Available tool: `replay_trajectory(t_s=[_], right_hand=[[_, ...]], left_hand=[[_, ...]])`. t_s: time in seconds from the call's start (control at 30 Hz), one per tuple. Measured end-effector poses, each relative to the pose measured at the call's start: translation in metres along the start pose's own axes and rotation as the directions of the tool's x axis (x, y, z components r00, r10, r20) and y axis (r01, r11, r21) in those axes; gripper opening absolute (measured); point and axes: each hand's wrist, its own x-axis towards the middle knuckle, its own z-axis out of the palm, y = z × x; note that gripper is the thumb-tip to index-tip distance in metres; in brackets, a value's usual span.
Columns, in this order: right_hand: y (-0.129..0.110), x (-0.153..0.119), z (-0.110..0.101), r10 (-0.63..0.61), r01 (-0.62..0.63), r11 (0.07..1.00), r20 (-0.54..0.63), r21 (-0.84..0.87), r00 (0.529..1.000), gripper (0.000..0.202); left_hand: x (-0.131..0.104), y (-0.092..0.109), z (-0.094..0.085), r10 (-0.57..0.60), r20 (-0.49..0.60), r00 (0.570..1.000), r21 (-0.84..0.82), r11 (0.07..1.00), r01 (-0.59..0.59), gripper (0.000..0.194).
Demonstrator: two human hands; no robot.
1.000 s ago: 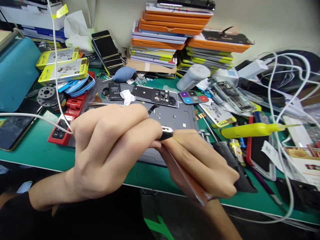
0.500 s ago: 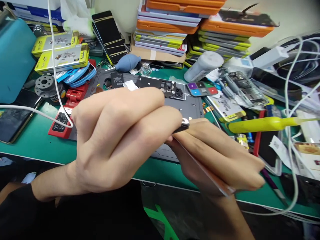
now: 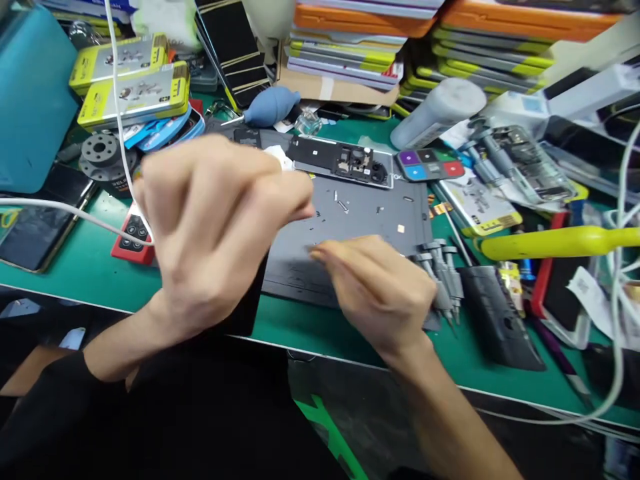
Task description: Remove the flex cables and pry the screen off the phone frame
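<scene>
My left hand [image 3: 215, 220] is raised over the left part of the grey work mat [image 3: 310, 273], fingers curled closed. Below its fingers shows a black flat panel with a straight edge [image 3: 247, 303], apparently in its grip; most of it is hidden, so its kind is unclear. My right hand [image 3: 380, 287] is apart from the left, low over the mat, thumb and fingers pinched together. Whatever the pinch holds is too small to make out. Behind both hands lies an opened phone [image 3: 345, 161] with its inner parts showing. Small loose parts [image 3: 343, 207] are scattered on the mat.
Several grey screwdrivers [image 3: 443, 280] and a black curved object [image 3: 500, 320] lie right of my right hand. A yellow tool [image 3: 550, 243] juts in from the right. A blue air blower [image 3: 273, 107] and a grey bottle [image 3: 440, 113] stand behind. White cables hang at both sides.
My hands have moved apart. The left went a little left; the right turned over into a pinch, and the clear sheet-like edge along it no longer shows. The view shifted slightly.
</scene>
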Motion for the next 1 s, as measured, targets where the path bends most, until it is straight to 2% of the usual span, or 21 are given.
replay_trajectory(t_s=[0.07,0.17,0.23,0.3,0.33,0.37,0.4,0.43,0.5,0.53,0.6,0.67,0.77,1.0], right_hand=[[0.000,0.002,0.008,0.061,-0.061,0.998,-0.034,0.006,0.998,0.028],[-0.003,0.001,0.019,0.129,-0.129,0.990,0.000,0.058,0.992,0.020],[-0.004,-0.002,0.021,0.176,-0.176,0.980,0.015,0.087,0.984,0.012],[-0.003,-0.006,0.019,0.246,-0.244,0.964,-0.003,0.108,0.969,0.008],[-0.001,-0.007,0.017,0.287,-0.283,0.952,-0.020,0.115,0.958,0.007],[0.001,-0.007,0.014,0.331,-0.324,0.938,-0.040,0.122,0.943,0.008],[0.002,-0.007,0.012,0.372,-0.362,0.923,-0.062,0.128,0.926,0.010],[0.004,-0.007,0.010,0.401,-0.390,0.911,-0.077,0.134,0.913,0.012],[0.006,-0.008,0.008,0.423,-0.409,0.902,-0.093,0.140,0.901,0.013],[0.005,-0.008,0.008,0.419,-0.404,0.904,-0.097,0.142,0.903,0.013],[0.004,-0.010,0.009,0.398,-0.382,0.912,-0.093,0.150,0.913,0.011],[0.001,-0.013,0.010,0.370,-0.355,0.920,-0.072,0.165,0.926,0.010],[-0.003,-0.015,0.010,0.328,-0.317,0.928,-0.025,0.194,0.945,0.010],[-0.007,-0.013,0.007,0.256,-0.237,0.942,-0.052,0.238,0.965,0.014]], left_hand=[[0.002,-0.004,0.009,0.044,-0.019,0.999,0.105,0.994,-0.042,0.017],[0.003,-0.010,0.022,0.081,-0.027,0.996,0.200,0.977,-0.074,0.015],[0.004,-0.014,0.019,0.072,-0.012,0.997,0.210,0.975,-0.068,0.015],[0.005,-0.014,0.000,0.018,0.041,0.999,0.181,0.983,-0.025,0.013],[0.005,-0.012,-0.015,-0.046,0.119,0.992,0.178,0.984,0.024,0.017],[0.004,-0.008,-0.032,-0.081,0.134,0.988,0.192,0.980,0.054,0.021],[0.001,-0.002,-0.048,-0.164,0.236,0.958,0.224,0.968,0.111,0.021],[-0.004,0.006,-0.061,-0.242,0.292,0.925,0.284,0.946,0.158,0.024],[-0.017,0.024,-0.075,-0.294,0.365,0.884,0.421,0.899,0.125,0.044],[-0.023,0.033,-0.074,-0.310,0.409,0.858,0.444,0.889,0.109,0.057],[-0.034,0.049,-0.060,-0.389,0.459,0.799,0.501,0.856,0.129,0.086],[-0.039,0.058,-0.042,-0.448,0.476,0.757,0.559,0.819,0.133,0.094],[-0.039,0.058,-0.024,-0.489,0.466,0.738,0.598,0.788,0.145,0.085],[-0.042,0.052,-0.018,-0.529,0.434,0.729,0.608,0.769,0.196,0.074]])
